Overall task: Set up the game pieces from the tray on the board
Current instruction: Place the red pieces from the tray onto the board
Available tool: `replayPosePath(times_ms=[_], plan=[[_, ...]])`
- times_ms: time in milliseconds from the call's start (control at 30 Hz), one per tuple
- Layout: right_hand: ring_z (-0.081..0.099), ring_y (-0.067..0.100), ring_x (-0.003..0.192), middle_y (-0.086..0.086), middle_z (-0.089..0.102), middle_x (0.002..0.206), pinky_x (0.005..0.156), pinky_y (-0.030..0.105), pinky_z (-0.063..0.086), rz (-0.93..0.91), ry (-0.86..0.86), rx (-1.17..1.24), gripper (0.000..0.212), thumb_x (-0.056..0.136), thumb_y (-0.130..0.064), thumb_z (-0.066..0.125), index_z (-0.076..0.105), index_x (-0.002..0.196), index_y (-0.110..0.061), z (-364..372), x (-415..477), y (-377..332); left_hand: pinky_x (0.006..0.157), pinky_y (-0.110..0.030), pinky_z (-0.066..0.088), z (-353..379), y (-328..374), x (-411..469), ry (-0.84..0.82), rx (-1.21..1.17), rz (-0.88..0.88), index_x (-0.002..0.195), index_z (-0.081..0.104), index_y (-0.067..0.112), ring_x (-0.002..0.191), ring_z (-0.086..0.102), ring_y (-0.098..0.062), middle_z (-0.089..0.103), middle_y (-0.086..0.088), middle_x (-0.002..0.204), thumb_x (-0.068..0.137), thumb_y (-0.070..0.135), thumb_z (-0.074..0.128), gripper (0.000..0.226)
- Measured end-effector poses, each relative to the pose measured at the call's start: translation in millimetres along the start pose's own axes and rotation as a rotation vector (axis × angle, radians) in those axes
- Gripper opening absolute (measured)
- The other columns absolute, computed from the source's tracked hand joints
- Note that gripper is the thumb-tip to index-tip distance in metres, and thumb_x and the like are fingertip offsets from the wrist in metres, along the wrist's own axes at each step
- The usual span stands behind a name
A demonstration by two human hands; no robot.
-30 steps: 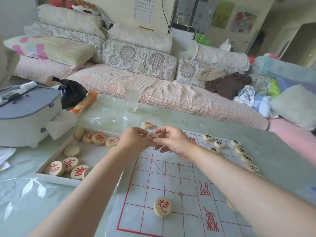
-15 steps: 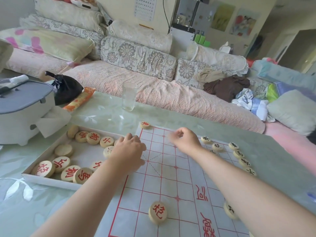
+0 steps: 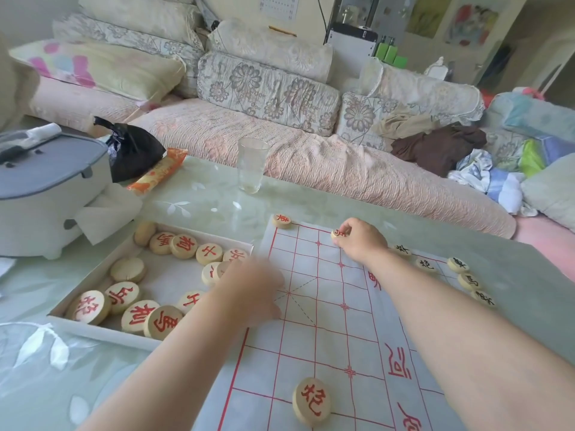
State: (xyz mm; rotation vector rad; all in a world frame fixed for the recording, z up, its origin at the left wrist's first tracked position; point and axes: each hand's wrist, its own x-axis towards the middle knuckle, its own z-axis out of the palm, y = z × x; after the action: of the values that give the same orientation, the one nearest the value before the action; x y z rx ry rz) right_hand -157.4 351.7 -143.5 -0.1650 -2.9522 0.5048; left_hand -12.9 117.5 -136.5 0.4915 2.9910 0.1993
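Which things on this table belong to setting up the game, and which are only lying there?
For the game:
board; tray; wooden pieces in the tray; red piece pinched by the right hand; left hand, blurred, at the tray's edge.

Only lying there:
glass; black bag; orange packet; grey-lidded appliance.

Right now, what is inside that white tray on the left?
The tray holds round wooden pieces, most showing red characters, some blank side up. The blurred left hand covers its right side, so pieces beneath cannot be seen.
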Motion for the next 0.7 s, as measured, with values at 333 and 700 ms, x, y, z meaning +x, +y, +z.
replayPosePath(times_ms=[333, 700], plan=[[0.06, 0.026, 0.104, 0.003, 0.049, 0.122, 0.084, 0.03, 0.045, -0.151, -0.03, -0.057, 0.025, 0.09, -0.025, 0.058, 0.061, 0.115, -0.023, -6.5, -21.6, -21.4, 0.11, -0.039, 0.023, -6.4, -5.0, 2.8, 0.07, -0.144, -0.031, 0.135, 0.045, 0.035, 0.131, 0.031, -0.019, 0.043, 0.005, 0.138, 0.083, 0.047, 0.064, 0.057], [0.058, 0.006, 0.084, -0.005, 0.071, 0.104, 0.066, 0.01, 0.038, -0.462, -0.273, 0.267, 0.02, 0.09, -0.018, 0.064, 0.072, 0.109, -0.02, -18.2, -98.6, -123.8, 0.091, -0.035, 0.046, -30.3, -66.0, -28.7, 0.351, -0.244, -0.231, 0.123, 0.054, 0.03, 0.109, 0.049, -0.019, 0.055, 0.003, 0.115, 0.089, 0.019, 0.056, 0.036]])
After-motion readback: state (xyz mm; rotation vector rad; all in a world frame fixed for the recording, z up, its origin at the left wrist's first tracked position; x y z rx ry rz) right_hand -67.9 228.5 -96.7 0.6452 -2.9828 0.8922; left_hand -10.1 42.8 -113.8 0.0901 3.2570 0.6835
